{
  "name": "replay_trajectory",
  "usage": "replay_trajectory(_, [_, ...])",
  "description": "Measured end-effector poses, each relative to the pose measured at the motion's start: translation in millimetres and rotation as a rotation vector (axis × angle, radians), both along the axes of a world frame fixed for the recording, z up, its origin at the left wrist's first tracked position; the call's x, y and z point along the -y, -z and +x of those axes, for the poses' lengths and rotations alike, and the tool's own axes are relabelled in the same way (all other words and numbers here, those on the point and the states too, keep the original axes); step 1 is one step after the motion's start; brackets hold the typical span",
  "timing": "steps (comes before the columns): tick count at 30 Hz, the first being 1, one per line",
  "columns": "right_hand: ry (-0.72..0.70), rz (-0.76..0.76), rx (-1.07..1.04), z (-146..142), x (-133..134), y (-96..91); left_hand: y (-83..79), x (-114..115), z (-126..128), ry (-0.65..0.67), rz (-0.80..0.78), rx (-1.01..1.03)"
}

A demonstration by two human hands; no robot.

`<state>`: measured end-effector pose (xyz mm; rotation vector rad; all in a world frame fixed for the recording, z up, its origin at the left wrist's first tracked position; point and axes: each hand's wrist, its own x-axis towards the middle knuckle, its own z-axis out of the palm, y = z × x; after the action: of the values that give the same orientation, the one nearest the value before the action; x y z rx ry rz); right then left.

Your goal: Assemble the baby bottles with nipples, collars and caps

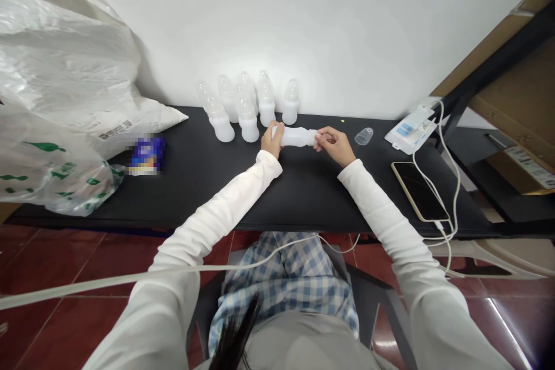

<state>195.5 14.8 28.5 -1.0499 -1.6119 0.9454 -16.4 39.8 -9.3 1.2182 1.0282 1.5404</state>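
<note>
Fingers (272, 134) of both hands hold a white bottle (298, 136) horizontally.

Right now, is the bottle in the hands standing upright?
No, the frosted plastic bottle is held sideways between the left hand and the right hand.

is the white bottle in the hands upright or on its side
On its side: the translucent plastic bottle lies roughly level, its ends gripped by the left hand and right hand.

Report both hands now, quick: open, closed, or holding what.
Left hand: closed, holding a frosted plastic bottle at one end.
Right hand: closed, holding the same bottle at its other end.
</note>
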Motion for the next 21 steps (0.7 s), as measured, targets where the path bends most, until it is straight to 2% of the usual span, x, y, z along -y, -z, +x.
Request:
replay_trajectory(7, [0.083, -0.034, 0.294, 0.2, 6.2, -6.6, -19.8, 21.1, -1.5, -0.026, 0.333, -0.374])
replay_trajectory(10, [0.087, -0.085, 0.415, -0.4, 7.6, -9.2, -21.5, 22.6, -0.5, -0.042, 0.351, -0.471])
replay_trajectory(12, [0.142, -0.045, 0.512, -0.4, 6.8, -7.9, -19.5, 20.4, 1.4, -0.065, 0.282, -0.451])
replay_trajectory(15, [0.246, 0.192, 0.622, -0.1, 5.9, -4.8, -15.9, 13.0, 4.1, -0.103, 0.114, -0.335])
replay_trajectory(18, [0.186, 0.417, 0.730, -0.2, 7.0, -4.1, -17.7, 6.1, 5.5, -0.109, -0.098, -0.161])
replay_trajectory(21, [0.122, 0.507, 0.840, -0.1, 7.7, -4.9, -25.3, 5.2, 6.6, -0.023, -0.323, -0.052])
